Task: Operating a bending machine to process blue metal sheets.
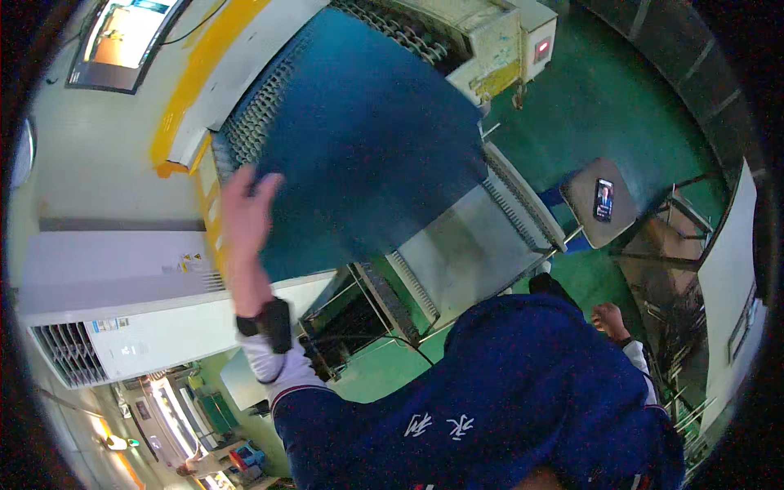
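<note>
A large dark blue flat panel (367, 139), slightly blurred, lies over the small wheels of a roller conveyor (253, 122). Its near end reaches over a grey metal tray-like rack (469, 253) with toothed side rails. My left hand (247, 214) is at the panel's left edge, thumb and fingers apart, gripping nothing; whether it touches the panel I cannot tell. A black band circles that wrist. Low on my right side is my right hand (608, 318), away from the panel, its fingers curled in with nothing visible in them.
A stool (608, 216) with a phone (603, 201) on it stands right of the rack. A white cabinet unit (131, 318) with a vent is at left, below a wall screen (126, 37). A machine housing with a red-lit switch (542, 47) borders the conveyor's far end.
</note>
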Demonstrator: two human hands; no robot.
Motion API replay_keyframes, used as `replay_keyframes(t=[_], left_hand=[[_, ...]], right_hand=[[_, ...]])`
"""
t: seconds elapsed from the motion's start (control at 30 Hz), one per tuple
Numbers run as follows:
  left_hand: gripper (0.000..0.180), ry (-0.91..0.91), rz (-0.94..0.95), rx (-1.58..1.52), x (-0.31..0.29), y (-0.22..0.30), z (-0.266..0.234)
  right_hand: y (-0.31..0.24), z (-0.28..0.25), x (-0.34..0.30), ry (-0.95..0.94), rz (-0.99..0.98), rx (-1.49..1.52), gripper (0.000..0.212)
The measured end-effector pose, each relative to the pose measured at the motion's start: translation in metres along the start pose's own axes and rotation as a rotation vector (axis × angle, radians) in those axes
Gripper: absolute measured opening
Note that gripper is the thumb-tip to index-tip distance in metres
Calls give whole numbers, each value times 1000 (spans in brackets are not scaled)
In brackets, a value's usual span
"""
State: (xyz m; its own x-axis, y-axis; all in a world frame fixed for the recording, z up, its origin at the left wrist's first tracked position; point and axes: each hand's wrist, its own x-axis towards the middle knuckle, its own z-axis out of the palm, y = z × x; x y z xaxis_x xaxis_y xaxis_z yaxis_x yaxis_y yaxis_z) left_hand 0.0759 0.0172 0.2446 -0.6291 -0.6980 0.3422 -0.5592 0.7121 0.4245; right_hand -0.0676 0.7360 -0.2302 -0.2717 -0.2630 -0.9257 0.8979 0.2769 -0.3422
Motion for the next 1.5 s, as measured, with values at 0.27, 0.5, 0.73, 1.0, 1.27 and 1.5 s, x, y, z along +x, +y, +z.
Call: replay_keyframes(t=[0.27,0.5,0.73,1.0,1.27,1.5], left_hand=[[35,208,-698,-1357,-8,-118,0],[25,224,-939,-1770,-9,-130,119],[22,277,-823,-1851,37,-128,171],[22,-96,-1047,-1727,64,-91,172],[29,-110,-562,-1031,62,-117,163],[48,36,14,239,55,-142,190]], right_hand=[[-16,-4,20,4,-134,-128,12],[-13,-21,4,22,-98,-23,16],[6,-28,-16,-165,23,411,18],[4,8,-42,156,-223,-97,17],[-9,22,-42,145,-274,-304,14],[-11,20,-27,116,-251,-125,14]])
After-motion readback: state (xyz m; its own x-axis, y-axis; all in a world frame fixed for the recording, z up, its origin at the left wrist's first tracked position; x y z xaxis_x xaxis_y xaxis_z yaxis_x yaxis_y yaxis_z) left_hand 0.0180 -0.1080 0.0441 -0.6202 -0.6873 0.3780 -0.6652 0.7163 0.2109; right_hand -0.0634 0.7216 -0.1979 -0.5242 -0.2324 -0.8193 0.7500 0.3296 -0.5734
